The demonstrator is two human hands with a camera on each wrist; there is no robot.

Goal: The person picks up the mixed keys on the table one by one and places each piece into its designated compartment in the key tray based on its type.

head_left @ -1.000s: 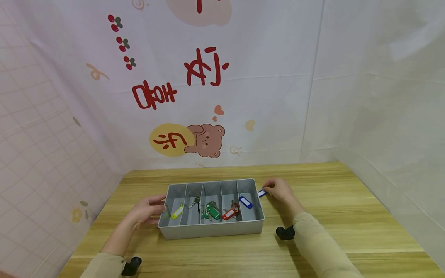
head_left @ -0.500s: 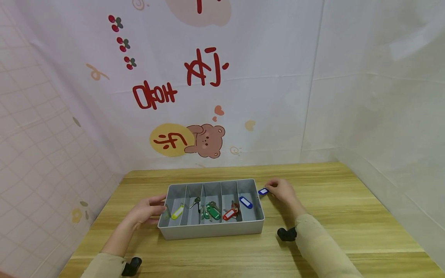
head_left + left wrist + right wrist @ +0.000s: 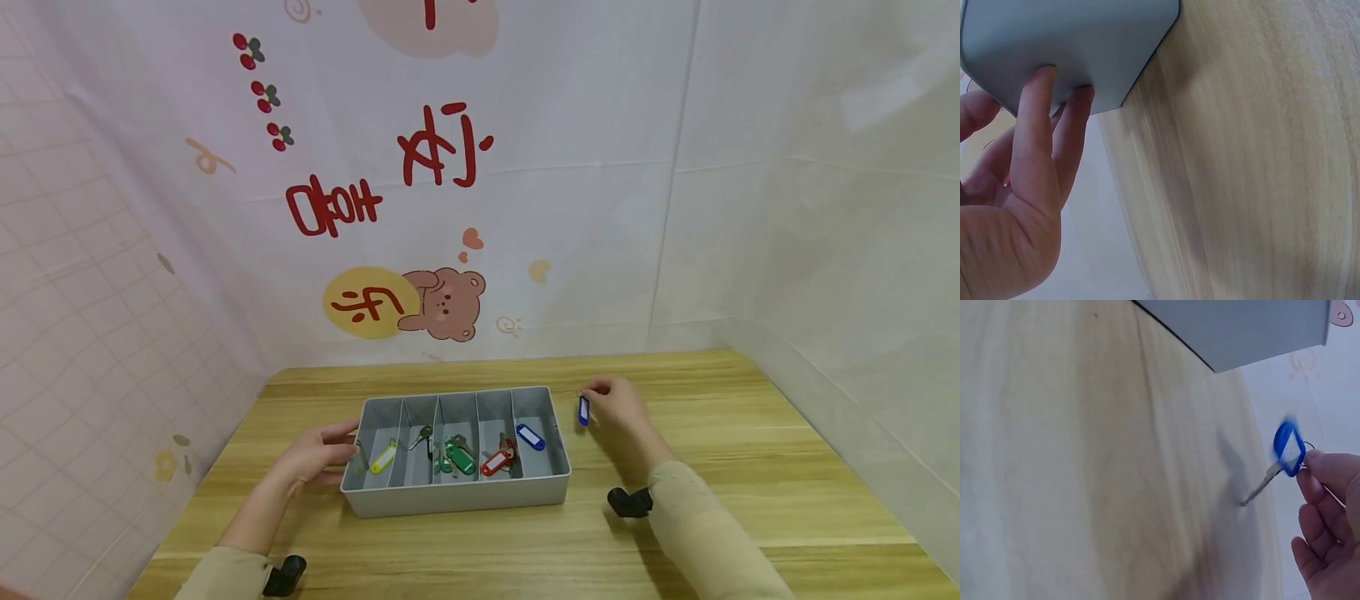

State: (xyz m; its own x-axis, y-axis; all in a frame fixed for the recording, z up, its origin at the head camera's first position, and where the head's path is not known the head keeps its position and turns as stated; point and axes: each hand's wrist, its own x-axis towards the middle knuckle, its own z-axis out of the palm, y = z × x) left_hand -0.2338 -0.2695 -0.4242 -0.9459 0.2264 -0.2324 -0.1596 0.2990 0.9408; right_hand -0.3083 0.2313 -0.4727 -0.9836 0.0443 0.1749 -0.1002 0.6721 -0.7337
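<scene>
My left hand [image 3: 321, 454] touches the outside of the left end wall of a grey divided tray [image 3: 457, 498]. In the left wrist view its fairly straight fingers [image 3: 1035, 137] rest against that wall. To the right of the tray, my right hand [image 3: 617, 406] pinches the ring of a blue key tag [image 3: 583, 410] between thumb and fingertip. The tag hangs above the table, and a key [image 3: 1263, 486] dangles with it in the right wrist view. Inside the tray lie a yellow tag [image 3: 384, 457], a green tag [image 3: 460, 458], a red tag [image 3: 495, 462] and another blue tag [image 3: 530, 437].
Thin dividers split the tray into several compartments. Loose-looking keys [image 3: 422, 435] lie in the second one from the left. The wooden table [image 3: 720, 467] extends around the tray, and a printed cloth [image 3: 585, 208] hangs behind it.
My right hand has drawn rightward, away from the tray's right end, with the blue key tag. The tag has swung from slanted to hanging upright. The left hand and tray stay put.
</scene>
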